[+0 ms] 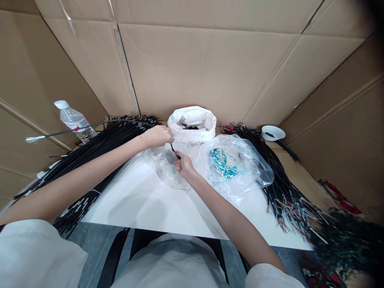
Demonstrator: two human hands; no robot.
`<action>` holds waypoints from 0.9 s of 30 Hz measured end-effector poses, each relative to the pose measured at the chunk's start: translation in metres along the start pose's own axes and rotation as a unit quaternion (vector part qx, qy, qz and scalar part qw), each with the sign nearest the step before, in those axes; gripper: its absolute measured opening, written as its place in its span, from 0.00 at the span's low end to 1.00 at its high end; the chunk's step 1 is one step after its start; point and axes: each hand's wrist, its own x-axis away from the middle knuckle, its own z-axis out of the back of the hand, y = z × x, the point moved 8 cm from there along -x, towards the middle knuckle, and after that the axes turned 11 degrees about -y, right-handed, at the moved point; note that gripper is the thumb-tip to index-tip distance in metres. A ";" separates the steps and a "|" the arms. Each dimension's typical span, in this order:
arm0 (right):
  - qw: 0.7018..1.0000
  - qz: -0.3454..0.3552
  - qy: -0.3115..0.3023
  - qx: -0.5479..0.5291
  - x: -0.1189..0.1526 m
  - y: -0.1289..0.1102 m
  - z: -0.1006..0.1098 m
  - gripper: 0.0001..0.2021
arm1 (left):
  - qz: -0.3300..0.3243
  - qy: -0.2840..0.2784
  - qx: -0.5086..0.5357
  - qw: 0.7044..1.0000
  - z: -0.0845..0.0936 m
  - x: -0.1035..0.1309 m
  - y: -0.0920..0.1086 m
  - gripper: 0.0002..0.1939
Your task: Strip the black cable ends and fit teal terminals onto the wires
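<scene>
A thin black cable (pixel 60 133) has a smooth, dark covering and a pale, frayed tuft (pixel 35 139) of bare strands at one end. Its long part runs roughly sideways in a shallow arch: the tuft points out to the left, in front of a clear water bottle (pixel 76 122) with a white cap, and the cable rises a little over a heap of black cables (pixel 120 134) before reaching the left hand (pixel 159 136). From there a short dark length slants down and to the right, to the right hand (pixel 184 165), above a clear plastic bag (pixel 172 176) on the white tabletop (pixel 135 200). The left arm stretches forward and inward across the heap, and the left hand is closed on the cable, back of the hand up. The right arm reaches forward and to the left, lower than the left hand, with its fingers closed around the dark end; whether that end is only cable or carries a small part is too small to tell. The two hands are near each other but apart. Just beyond them stands a white bag (pixel 192 136) with black pieces inside; to the right lies a clear bag of shiny blue pieces (pixel 223 163), beside a second cable bundle (pixel 277 176) with coloured wire ends.
</scene>
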 end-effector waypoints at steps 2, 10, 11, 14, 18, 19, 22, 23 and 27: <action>1.000 0.002 0.000 0.001 0.001 0.000 0.000 0.22 | -0.001 0.001 0.000 1.000 0.000 0.000 0.001 0.13; 1.000 0.010 -0.004 -0.002 0.004 0.000 -0.001 0.20 | -0.005 -0.002 0.000 1.000 0.001 0.000 0.004 0.13; 1.000 0.011 -0.006 -0.003 0.003 0.000 -0.002 0.20 | -0.004 -0.003 -0.002 1.000 0.001 0.000 0.003 0.12; 1.000 0.014 -0.008 -0.004 0.002 -0.001 -0.002 0.21 | -0.001 -0.004 -0.006 1.000 0.001 0.001 0.001 0.13; 1.000 0.015 -0.007 -0.007 0.001 -0.002 -0.003 0.21 | 0.001 -0.010 -0.012 1.000 0.000 0.001 0.000 0.13; 1.000 0.015 -0.006 -0.008 0.001 -0.002 -0.003 0.21 | 0.003 -0.012 -0.014 1.000 0.000 0.001 0.000 0.13; 1.000 0.013 -0.005 -0.012 0.003 -0.001 -0.003 0.21 | 0.005 -0.017 -0.016 1.000 0.000 0.001 -0.001 0.12; 1.000 0.012 -0.004 -0.014 0.004 0.000 -0.003 0.21 | 0.005 -0.018 -0.016 1.000 0.000 0.001 -0.001 0.12; 1.000 -0.005 -0.005 -0.020 0.007 0.004 -0.004 0.21 | 0.005 -0.015 -0.012 1.000 0.001 0.001 0.000 0.12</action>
